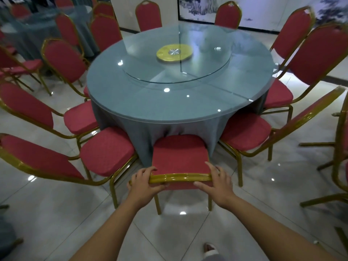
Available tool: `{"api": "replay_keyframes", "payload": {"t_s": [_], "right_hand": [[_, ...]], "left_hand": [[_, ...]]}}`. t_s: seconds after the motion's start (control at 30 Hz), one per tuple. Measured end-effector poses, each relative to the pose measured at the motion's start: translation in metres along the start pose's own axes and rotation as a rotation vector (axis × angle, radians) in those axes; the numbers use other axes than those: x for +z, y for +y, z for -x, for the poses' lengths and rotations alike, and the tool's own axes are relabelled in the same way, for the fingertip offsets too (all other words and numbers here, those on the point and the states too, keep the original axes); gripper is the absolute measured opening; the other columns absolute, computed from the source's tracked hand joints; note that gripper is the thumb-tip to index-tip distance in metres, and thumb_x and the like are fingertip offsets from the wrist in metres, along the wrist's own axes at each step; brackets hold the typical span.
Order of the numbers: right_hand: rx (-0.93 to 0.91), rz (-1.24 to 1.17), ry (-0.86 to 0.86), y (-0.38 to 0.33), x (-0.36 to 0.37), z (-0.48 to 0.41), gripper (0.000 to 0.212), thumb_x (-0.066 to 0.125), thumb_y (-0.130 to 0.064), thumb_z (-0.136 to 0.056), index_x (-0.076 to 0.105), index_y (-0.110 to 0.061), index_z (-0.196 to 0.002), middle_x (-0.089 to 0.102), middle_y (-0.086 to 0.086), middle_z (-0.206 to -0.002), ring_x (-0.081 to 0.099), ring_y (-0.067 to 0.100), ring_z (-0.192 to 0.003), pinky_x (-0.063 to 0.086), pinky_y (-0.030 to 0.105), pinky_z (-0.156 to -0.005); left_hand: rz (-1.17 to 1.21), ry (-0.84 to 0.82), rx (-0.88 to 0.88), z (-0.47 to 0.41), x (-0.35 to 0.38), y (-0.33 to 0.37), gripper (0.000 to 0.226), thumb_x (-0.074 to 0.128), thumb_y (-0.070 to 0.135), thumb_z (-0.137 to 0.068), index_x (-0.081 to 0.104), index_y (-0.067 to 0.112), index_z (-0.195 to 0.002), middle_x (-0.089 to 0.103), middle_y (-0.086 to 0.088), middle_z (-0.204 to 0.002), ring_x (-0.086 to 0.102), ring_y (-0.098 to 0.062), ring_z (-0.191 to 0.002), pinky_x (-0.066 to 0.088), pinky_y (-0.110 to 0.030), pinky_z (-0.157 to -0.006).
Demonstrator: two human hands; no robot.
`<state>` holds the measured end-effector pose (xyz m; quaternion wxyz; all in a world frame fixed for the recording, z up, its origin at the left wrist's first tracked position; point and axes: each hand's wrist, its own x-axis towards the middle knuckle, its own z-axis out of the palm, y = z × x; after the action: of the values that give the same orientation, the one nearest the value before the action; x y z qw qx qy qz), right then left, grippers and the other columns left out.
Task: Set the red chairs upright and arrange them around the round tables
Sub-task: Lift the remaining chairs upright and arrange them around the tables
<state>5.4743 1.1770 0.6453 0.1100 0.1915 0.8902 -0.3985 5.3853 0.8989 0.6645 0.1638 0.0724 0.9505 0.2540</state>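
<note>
A red chair (179,153) with a gold frame stands upright in front of me, its seat tucked against the grey cloth of the round table (131,102). My left hand (144,182) grips the left end of the chair's top rail, fingers over the front and thumb behind. My right hand (216,180) holds the right end of the same rail, fingers spread over it. Several more red chairs ring the table, such as one at the left (105,153) and one at the right (246,132).
A glass turntable (150,53) with a yellow hub lies on the table. A second clothed table (37,21) with chairs stands at the far left. More gold chair frames (339,147) crowd the right edge. Glossy tiled floor (56,213) lies around me; my foot (211,248) shows below.
</note>
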Motion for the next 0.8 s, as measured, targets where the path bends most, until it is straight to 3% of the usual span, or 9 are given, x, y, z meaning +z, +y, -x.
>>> {"api": "replay_keyframes", "payload": {"t_s": [0.2, 0.33, 0.4, 0.63, 0.73, 0.8], "right_hand": [[-0.024, -0.006, -0.047, -0.013, -0.007, -0.056, 0.103, 0.037, -0.104, -0.052, 0.004, -0.064, -0.141, 0.004, -0.005, -0.162, -0.004, 0.031, -0.148, 0.007, 0.057, -0.118], [-0.030, -0.012, -0.065, -0.018, -0.008, -0.073, 0.103, 0.035, -0.104, -0.052, 0.000, -0.066, -0.140, 0.000, -0.005, -0.163, -0.009, 0.033, -0.149, 0.004, 0.058, -0.118], [-0.036, -0.018, -0.073, -0.017, -0.007, -0.075, 0.101, 0.035, -0.104, -0.053, -0.003, -0.068, -0.139, -0.003, -0.005, -0.163, -0.013, 0.034, -0.149, 0.002, 0.058, -0.117], [-0.055, -0.030, -0.123, -0.016, -0.011, -0.076, 0.100, 0.034, -0.103, -0.055, -0.008, -0.069, -0.138, -0.008, -0.004, -0.164, -0.018, 0.035, -0.148, -0.003, 0.059, -0.117], [-0.046, -0.006, -0.192, -0.018, -0.018, -0.075, 0.099, 0.036, -0.101, -0.058, -0.006, -0.067, -0.140, -0.008, -0.004, -0.164, -0.018, 0.036, -0.148, -0.003, 0.058, -0.117], [-0.042, 0.025, -0.258, -0.018, -0.028, -0.077, 0.095, 0.040, -0.096, -0.063, -0.001, -0.065, -0.143, -0.005, -0.004, -0.165, -0.014, 0.035, -0.149, 0.000, 0.058, -0.118]], "left_hand": [[-0.031, 0.049, -0.040, -0.046, -0.018, 0.013, 0.088, 0.050, 0.085, -0.051, 0.044, 0.049, -0.130, 0.045, 0.005, -0.135, 0.037, -0.028, -0.128, 0.034, -0.053, -0.106], [-0.046, 0.053, -0.032, -0.065, -0.021, 0.009, 0.076, 0.075, 0.058, -0.069, 0.043, 0.045, -0.136, 0.046, 0.001, -0.135, 0.039, -0.033, -0.128, 0.036, -0.052, -0.105], [-0.066, 0.060, -0.041, -0.069, -0.020, 0.006, 0.074, 0.078, 0.053, -0.073, 0.042, 0.045, -0.137, 0.047, 0.001, -0.134, 0.040, -0.031, -0.126, 0.037, -0.050, -0.104], [-0.113, 0.052, -0.059, -0.069, -0.020, 0.007, 0.076, 0.076, 0.056, -0.074, 0.038, 0.044, -0.138, 0.051, -0.002, -0.125, 0.046, -0.028, -0.117, 0.041, -0.047, -0.099], [-0.143, -0.008, -0.115, -0.067, -0.025, 0.012, 0.083, 0.067, 0.072, -0.070, 0.030, 0.047, -0.140, 0.049, -0.004, -0.130, 0.045, -0.030, -0.122, 0.039, -0.056, -0.102], [-0.204, -0.045, -0.143, -0.067, -0.028, 0.014, 0.086, 0.059, 0.079, -0.069, 0.024, 0.050, -0.142, 0.043, -0.002, -0.142, 0.036, -0.030, -0.134, 0.028, -0.063, -0.109]]}}
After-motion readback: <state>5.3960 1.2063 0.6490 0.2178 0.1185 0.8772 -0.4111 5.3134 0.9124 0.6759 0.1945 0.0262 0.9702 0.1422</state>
